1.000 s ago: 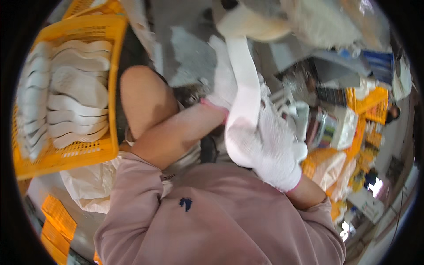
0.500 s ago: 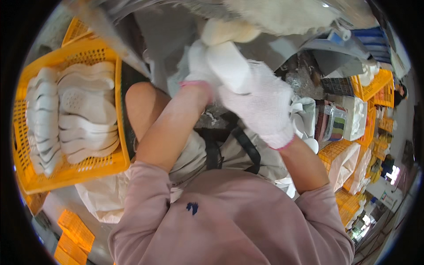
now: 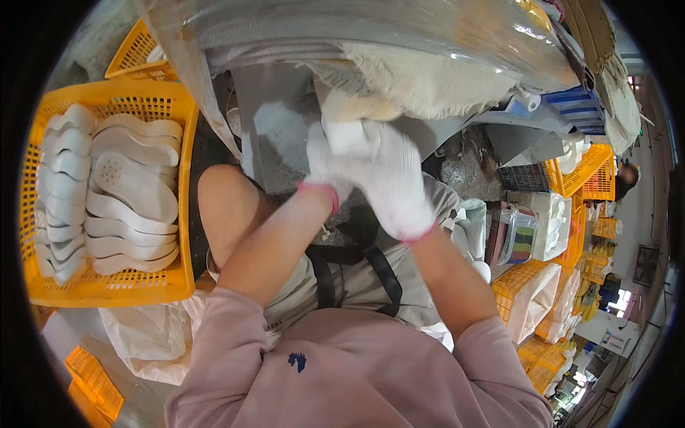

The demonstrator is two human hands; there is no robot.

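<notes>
Both my hands wear white knitted gloves with pink cuffs and meet in front of a cream-coloured, rounded wheel-like piece (image 3: pixel 353 106). A white foam shoe sole (image 3: pixel 347 137) is gripped between them, its far end up against that piece. My left hand (image 3: pixel 325 155) closes around its left side. From the right, my right hand (image 3: pixel 394 173) wraps over the sole, smeared by motion and hiding most of it. A yellow crate (image 3: pixel 189 242) on my left holds stacked white soles (image 3: pixel 135 182), one with small holes at its end.
Above my hands hangs a plastic-wrapped hood (image 3: pixel 357 36) with frayed pale cloth (image 3: pixel 428 78). A grey metal trough (image 3: pixel 275 135) lies below it. To the right stand a clear-sided box (image 3: pixel 519 232) and several yellow crates (image 3: pixel 528 285). A white sack (image 3: pixel 146 335) sits below the left crate.
My hands and the sole have moved lower in the picture and slightly left. The right hand now covers more of the sole. The whole view has shifted a little.
</notes>
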